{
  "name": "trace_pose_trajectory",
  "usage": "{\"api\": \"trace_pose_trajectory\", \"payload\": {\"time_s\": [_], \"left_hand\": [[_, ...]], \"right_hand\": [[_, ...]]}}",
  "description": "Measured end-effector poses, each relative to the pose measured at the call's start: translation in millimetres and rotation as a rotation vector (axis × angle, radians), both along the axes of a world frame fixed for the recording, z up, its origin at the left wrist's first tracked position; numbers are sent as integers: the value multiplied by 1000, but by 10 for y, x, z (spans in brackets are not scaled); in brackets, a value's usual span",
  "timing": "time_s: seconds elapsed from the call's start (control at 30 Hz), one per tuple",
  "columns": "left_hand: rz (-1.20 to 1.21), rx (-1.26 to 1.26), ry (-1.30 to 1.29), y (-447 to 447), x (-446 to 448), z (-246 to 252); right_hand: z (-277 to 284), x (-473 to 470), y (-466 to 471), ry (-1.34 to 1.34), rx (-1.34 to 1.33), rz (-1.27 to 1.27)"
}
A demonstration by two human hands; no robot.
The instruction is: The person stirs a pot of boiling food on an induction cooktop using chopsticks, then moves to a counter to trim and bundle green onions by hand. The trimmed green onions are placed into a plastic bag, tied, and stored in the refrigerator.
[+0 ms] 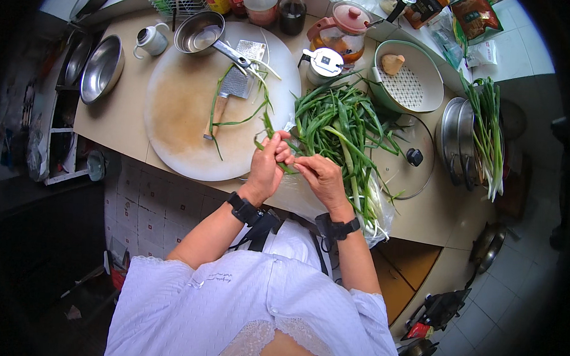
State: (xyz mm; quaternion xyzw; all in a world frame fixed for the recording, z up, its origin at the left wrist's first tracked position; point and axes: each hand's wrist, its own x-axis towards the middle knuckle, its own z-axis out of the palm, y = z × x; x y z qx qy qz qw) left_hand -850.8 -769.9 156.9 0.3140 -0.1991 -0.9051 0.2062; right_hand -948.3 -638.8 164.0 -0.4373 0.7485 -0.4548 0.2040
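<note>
My left hand [268, 165] is closed around a piece of green scallion [267, 123] above the front right edge of a round white cutting board [178, 122]. The fingertips of my right hand [323, 177] pinch the same scallion's lower end, close beside my left hand. A cleaver with a wooden handle [216, 114] lies on the board with loose scallion leaves over and around it. Just beyond my right hand, a large pile of scallions [339, 118] rests partly on a clear plastic bag [385, 212].
A steel saucepan [199, 34] overlaps the board's far edge. Steel bowl [102, 70] stands left. Behind the pile are a lidded white jar [324, 66], a glass teapot [341, 38] and a green basket [406, 78] holding ginger. Glass lid [398, 170] and more scallions [486, 133] on steel pots lie right.
</note>
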Motion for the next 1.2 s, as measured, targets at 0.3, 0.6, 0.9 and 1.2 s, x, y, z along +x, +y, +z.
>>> {"api": "trace_pose_trajectory", "payload": {"time_s": [0.3, 0.6, 0.9, 1.2], "left_hand": [[-57, -200, -143, -247, 193, 114], [-310, -97, -314, -146, 266, -38], [-392, -168, -410, -188, 181, -166], [-407, -274, -516, -259, 197, -45]], "right_hand": [[196, -595, 91, 324, -3, -501], [-275, -682, 205, 304, 349, -308], [45, -457, 618, 205, 108, -112], [-12, 164, 785, 437, 250, 54]]}}
